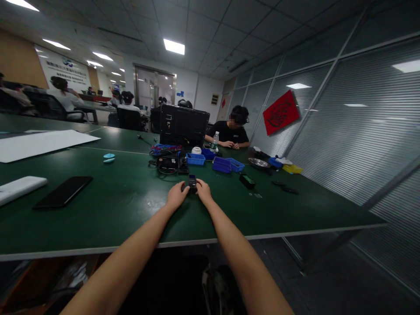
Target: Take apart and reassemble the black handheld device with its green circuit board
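Observation:
A small dark device (192, 180) with a greyish, screen-like upper part sits at the table, between my two hands. My left hand (177, 195) closes on its left side, thumb and fingers curled in. On its right side my right hand (203, 191) grips it in the same way. The lower part of the device is partly covered by my fingers, and its exact kind is too small to tell. Just beyond it lie a black power adapter (168, 163) with cables and a bundle of red and blue wires (166, 149).
Blue bins (222, 164), a water bottle (215, 141) and a large black monitor (183, 124) stand farther back. At right lie a black-green box (247, 180) and a metal bowl (259, 163); at left, a black phone-like slab (64, 192). Another person (231, 131) sits across the table.

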`<state>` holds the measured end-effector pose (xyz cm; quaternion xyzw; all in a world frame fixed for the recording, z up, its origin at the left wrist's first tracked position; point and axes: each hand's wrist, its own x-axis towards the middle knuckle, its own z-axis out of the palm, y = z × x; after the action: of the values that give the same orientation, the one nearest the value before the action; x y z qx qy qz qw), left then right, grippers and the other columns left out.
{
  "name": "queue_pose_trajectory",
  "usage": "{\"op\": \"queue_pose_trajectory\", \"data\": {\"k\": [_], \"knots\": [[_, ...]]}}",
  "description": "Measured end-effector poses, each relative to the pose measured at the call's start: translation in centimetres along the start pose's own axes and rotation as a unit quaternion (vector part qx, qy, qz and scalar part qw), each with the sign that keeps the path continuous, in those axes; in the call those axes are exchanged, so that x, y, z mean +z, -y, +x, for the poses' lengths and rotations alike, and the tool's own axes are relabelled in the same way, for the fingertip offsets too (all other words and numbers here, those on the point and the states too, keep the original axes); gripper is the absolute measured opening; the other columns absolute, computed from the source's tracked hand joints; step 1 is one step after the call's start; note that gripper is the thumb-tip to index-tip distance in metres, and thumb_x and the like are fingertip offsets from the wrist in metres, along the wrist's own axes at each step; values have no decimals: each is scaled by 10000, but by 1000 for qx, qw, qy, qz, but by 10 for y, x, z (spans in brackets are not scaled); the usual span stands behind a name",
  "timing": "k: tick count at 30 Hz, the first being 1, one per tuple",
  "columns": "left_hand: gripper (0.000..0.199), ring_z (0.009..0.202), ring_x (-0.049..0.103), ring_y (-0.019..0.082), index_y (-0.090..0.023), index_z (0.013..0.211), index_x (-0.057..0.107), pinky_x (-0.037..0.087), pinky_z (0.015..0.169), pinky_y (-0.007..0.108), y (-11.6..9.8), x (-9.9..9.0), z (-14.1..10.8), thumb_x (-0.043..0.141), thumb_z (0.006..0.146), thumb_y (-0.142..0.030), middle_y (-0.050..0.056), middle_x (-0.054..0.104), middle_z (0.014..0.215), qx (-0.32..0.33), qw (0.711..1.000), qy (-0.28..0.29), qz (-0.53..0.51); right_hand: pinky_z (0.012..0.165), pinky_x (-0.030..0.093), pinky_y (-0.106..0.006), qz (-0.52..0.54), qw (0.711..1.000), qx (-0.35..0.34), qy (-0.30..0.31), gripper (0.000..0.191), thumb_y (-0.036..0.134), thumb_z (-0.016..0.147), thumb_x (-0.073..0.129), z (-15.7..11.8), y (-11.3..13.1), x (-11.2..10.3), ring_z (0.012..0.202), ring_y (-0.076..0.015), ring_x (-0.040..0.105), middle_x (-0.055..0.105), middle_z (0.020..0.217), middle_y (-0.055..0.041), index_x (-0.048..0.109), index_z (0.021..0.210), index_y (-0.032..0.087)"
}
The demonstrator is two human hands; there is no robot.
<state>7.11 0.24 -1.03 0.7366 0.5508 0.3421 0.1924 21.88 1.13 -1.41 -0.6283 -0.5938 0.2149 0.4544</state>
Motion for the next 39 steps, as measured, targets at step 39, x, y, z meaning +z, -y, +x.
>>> {"op": "queue_pose_trajectory", "data": {"k": [39], "knots": [[538, 972, 553, 322, -126, 1105, 501, 436, 745, 390, 76, -106, 7, 525, 648, -409, 170, 616, 1021, -228, 952, -118, 168, 432, 364, -157, 130, 982, -22, 133, 160, 102, 720, 468, -7, 5, 4, 407, -46, 468, 583, 549, 14, 628, 726, 108]]}}
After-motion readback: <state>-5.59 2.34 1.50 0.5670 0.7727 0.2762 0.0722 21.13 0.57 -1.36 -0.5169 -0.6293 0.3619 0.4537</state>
